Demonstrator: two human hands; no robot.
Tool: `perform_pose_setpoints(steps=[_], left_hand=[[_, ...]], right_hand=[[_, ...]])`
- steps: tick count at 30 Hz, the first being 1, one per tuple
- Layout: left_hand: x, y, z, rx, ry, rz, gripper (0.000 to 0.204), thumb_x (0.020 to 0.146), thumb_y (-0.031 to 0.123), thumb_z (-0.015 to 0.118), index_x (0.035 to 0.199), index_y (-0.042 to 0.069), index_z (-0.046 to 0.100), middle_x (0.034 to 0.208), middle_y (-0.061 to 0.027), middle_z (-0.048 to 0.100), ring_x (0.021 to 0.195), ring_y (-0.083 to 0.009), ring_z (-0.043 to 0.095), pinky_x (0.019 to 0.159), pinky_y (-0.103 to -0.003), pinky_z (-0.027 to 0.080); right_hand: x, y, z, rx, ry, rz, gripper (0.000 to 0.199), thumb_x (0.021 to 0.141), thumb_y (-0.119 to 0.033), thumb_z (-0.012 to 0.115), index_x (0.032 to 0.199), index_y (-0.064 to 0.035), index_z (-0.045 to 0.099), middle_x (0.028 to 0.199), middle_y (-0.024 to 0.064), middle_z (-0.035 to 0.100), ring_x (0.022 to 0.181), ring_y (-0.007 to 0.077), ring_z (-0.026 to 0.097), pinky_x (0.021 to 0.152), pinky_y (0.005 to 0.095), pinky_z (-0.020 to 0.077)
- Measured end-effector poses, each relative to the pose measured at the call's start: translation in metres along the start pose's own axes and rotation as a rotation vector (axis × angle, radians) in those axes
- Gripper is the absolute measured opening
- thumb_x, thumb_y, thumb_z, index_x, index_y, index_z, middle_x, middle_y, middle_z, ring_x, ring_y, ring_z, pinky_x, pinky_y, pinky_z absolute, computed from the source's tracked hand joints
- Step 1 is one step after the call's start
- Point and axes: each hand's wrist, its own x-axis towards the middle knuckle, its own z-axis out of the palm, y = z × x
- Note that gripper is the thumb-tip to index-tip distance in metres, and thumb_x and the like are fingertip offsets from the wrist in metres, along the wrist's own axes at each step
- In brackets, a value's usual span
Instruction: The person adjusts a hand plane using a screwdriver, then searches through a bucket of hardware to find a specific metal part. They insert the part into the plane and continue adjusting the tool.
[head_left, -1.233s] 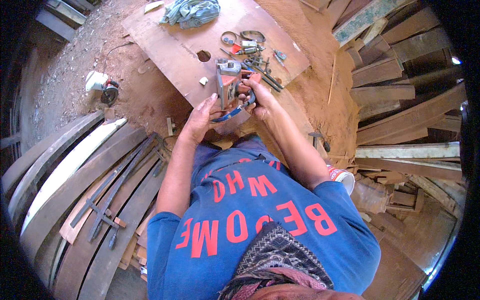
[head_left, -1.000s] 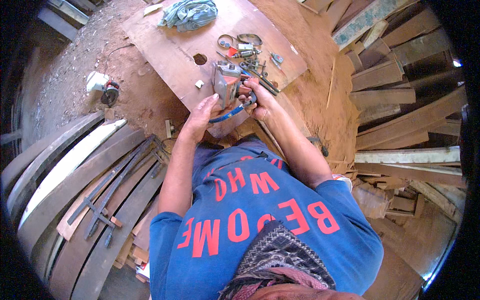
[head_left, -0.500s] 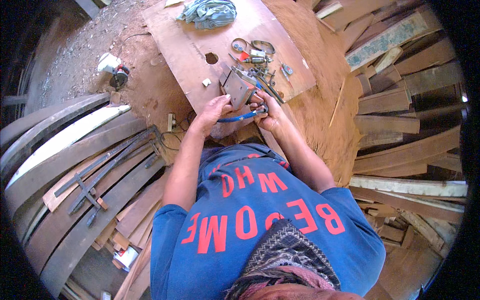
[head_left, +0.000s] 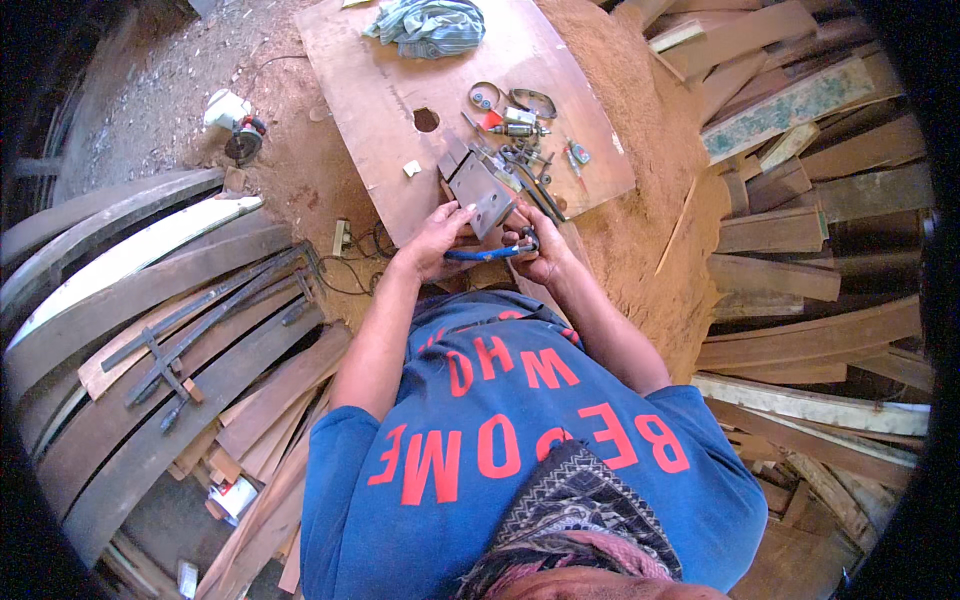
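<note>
Both hands hold a power tool (head_left: 481, 196) with a flat grey metal sole, which looks like an electric planer. My left hand (head_left: 436, 242) grips its near left side, with the thumb on the plate. Wrapped around its right side is my right hand (head_left: 541, 252). A blue cable or hose (head_left: 487, 255) curves between the hands below the tool. The tool is tilted with its sole facing up. Just beyond lie loose metal parts (head_left: 525, 158), a motor armature (head_left: 519, 121) and ring-shaped bands (head_left: 483, 95), all on a wooden board (head_left: 365, 110).
A crumpled striped cloth (head_left: 430, 27) lies at the board's far end. A small screwdriver (head_left: 578, 165) rests on its right. A round-based power tool (head_left: 244, 140) stands on the ground at left. Clamps (head_left: 165, 375) lie over planks at left; stacked timber (head_left: 800, 250) lines the right.
The tool has turned in my hands, so more of its flat metal sole faces up. My left hand has shifted slightly with it. Both hands keep their hold.
</note>
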Motion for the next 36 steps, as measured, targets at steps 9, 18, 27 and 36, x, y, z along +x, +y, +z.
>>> perform_pose_setpoints(steps=[9,18,27,36], left_hand=[[0.023,0.009,-0.022,0.491,-0.032,-0.15,0.082,0.096,0.07,0.044,0.146,0.005,0.05,0.127,-0.0236,0.065,0.12,-0.0351,0.059,0.101,-0.049,0.045],[0.078,-0.041,-0.03,0.132,0.049,-0.186,0.09,0.095,0.074,0.043,0.153,0.005,0.04,0.147,-0.015,0.054,0.134,-0.0314,0.051,0.109,-0.049,0.041],[0.015,-0.014,-0.022,-0.14,-0.112,-0.06,0.08,0.095,0.07,0.05,0.146,0.008,0.05,0.141,-0.0122,0.058,0.124,-0.0259,0.057,0.1,-0.044,0.048],[-0.063,0.025,-0.059,-0.023,-0.083,0.213,0.082,0.095,0.057,0.064,0.15,0.003,0.039,0.136,-0.0118,0.06,0.125,-0.0262,0.058,0.098,-0.044,0.052]], right_hand=[[0.004,0.003,-0.032,-0.051,0.005,0.089,0.041,0.103,-0.034,0.053,0.067,-0.0167,0.045,0.054,0.0004,0.047,0.035,0.006,0.04,0.029,0.0181,0.0318],[0.009,-0.002,-0.028,-0.239,0.075,-0.017,0.028,0.1,-0.039,0.056,0.082,-0.0168,0.057,0.058,-0.002,0.052,0.039,0.006,0.039,0.035,0.0204,0.03],[-0.041,0.004,0.032,-0.494,0.056,-0.101,0.03,0.099,-0.044,0.058,0.095,-0.0146,0.06,0.059,-0.0038,0.051,0.039,0.0057,0.037,0.037,0.0237,0.0263],[-0.12,0.008,0.06,-0.588,-0.206,-0.015,0.044,0.099,-0.053,0.053,0.083,-0.0113,0.059,0.05,-0.0038,0.043,0.034,0.0058,0.033,0.033,0.0229,0.0241]])
